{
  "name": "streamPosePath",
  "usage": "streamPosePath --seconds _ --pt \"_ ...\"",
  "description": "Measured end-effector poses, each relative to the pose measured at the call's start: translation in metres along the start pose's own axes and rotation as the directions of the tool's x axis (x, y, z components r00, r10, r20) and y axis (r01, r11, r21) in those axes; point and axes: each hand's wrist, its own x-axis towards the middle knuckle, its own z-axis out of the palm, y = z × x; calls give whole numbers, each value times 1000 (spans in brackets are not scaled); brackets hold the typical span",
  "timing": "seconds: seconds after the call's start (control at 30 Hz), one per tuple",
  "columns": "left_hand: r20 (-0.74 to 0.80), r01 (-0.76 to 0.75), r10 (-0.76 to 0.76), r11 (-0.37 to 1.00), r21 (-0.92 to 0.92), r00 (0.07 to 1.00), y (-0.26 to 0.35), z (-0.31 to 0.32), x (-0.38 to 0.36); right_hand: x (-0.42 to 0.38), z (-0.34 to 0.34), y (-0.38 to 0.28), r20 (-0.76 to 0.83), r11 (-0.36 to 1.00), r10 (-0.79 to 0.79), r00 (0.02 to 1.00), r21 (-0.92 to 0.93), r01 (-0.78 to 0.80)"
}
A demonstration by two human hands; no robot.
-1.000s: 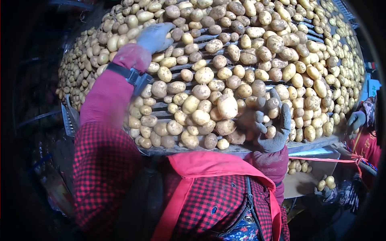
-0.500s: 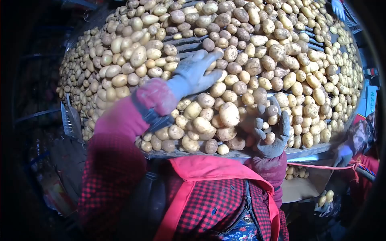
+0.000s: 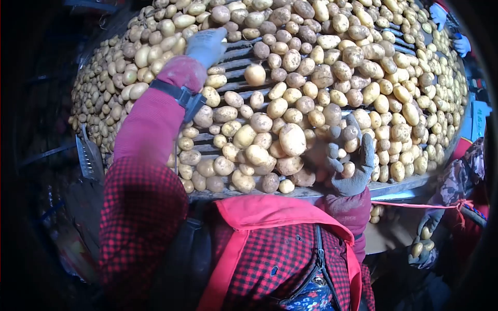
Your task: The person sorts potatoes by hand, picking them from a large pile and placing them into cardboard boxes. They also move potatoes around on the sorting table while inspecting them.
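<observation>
Many potatoes [image 3: 292, 139] of mixed sizes cover a slatted table [image 3: 236, 67]. My left hand [image 3: 206, 46], in a light glove, reaches to the upper left over the potatoes; its back shows and its fingers are hidden. A dark watch-like band [image 3: 179, 94] is strapped on that wrist over the sleeve. Close to the near edge, my right hand [image 3: 355, 179] lies palm up in a dirty grey glove. Its fingers curl round small potatoes [image 3: 348, 170]. One lone potato [image 3: 254, 75] sits on the bare slats right of my left hand.
A metal edge [image 3: 404, 193] runs along the table's near side. At right, another person's gloved hand [image 3: 424, 251] is by several potatoes, below a pink cord [image 3: 410, 205]. More gloved hands [image 3: 460, 45] show at the far right. A perforated metal plate [image 3: 89, 155] stands at left.
My left hand has moved up and left from the middle of the pile, and more slats show where it was. My right hand stays in place with its small potatoes.
</observation>
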Motion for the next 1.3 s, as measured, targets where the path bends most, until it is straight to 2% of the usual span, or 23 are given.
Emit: streamPosePath --seconds 0.07,0.13,0.17,0.2,0.23,0.27,0.3,0.33,0.4,0.47,0.53,0.6,0.67,0.7,0.77,0.8,0.9,0.93,1.0,1.13,1.2,1.23,1.3 --pt "34 63 -62 997 -35 998 4 -13 -5 -3 1 -5 99 988 106 989 102 -116" --pt "40 149 -143 944 -294 989 7 -21 -12 -2 -9 -4 228 991 78 971 84 -100" --pt "32 153 -158 858 -491 987 16 -20 -18 -2 -15 3 301 998 -47 952 64 29" --pt "-92 -41 -33 714 -699 995 33 -21 -30 -3 -17 10 372 987 -160 914 51 153" --pt "-62 -79 56 378 -923 997 61 -35 -49 -4 -11 13 402 965 -239 884 -5 263" --pt "-181 -234 158 467 -853 971 82 -39 -60 -3 -4 14 438 928 -306 845 -59 367" --pt "-238 -364 303 485 -795 923 109 -68 -79 -2 -7 4 260 990 -44 965 140 7" --pt "-309 -532 465 493 -688 830 128 -90 -92 -2 -4 9 261 991 -44 964 134 9" --pt "-367 -656 655 265 -707 660 157 -96 -102 -1 -3 28 427 774 -467 775 -227 591" --pt "-321 -630 694 244 -737 645 166 -104 -107 5 -32 23 462 728 -376 804 -390 564" --pt "-396 -693 604 398 -602 691 147 -101 -105 0 -31 31 437 842 -446 781 -90 531" --pt "-304 -648 580 592 -480 756 114 -93 -103 2 -37 21 401 883 -388 830 -94 459" --pt "-146 -620 610 714 -325 779 84 -78 -110 9 -44 14 363 934 -82 928 352 -56" --pt "-141 -616 607 718 -324 782 78 -69 -117 5 -41 11 369 989 -100 924 137 52" --pt "135 -583 600 799 -148 789 71 -53 -130 7 -47 16 357 985 -174 918 62 163" --pt "136 -581 599 800 -148 789 74 -45 -132 7 -49 18 344 962 -251 905 -18 274" --pt "192 -480 480 876 -49 856 98 -28 -126 -2 -36 17 231 932 -248 941 -210 297" --pt "193 -478 479 876 -54 856 99 -27 -124 1 -38 15 230 932 -244 942 -214 293" --pt "207 -528 521 849 -27 828 98 -25 -121 9 -42 8 365 960 -41 930 272 -64" --pt "225 -581 560 813 37 797 98 -29 -122 5 -34 4 300 987 -81 951 154 35" --pt "216 -607 585 793 46 781 98 -27 -121 11 -32 0 441 929 50 896 308 -204" --pt "232 -597 577 802 19 783 98 -27 -121 11 -34 2 439 928 52 897 311 -206" --pt "247 -583 567 812 -8 786 99 -28 -119 12 -37 6 445 972 -49 894 225 -59"
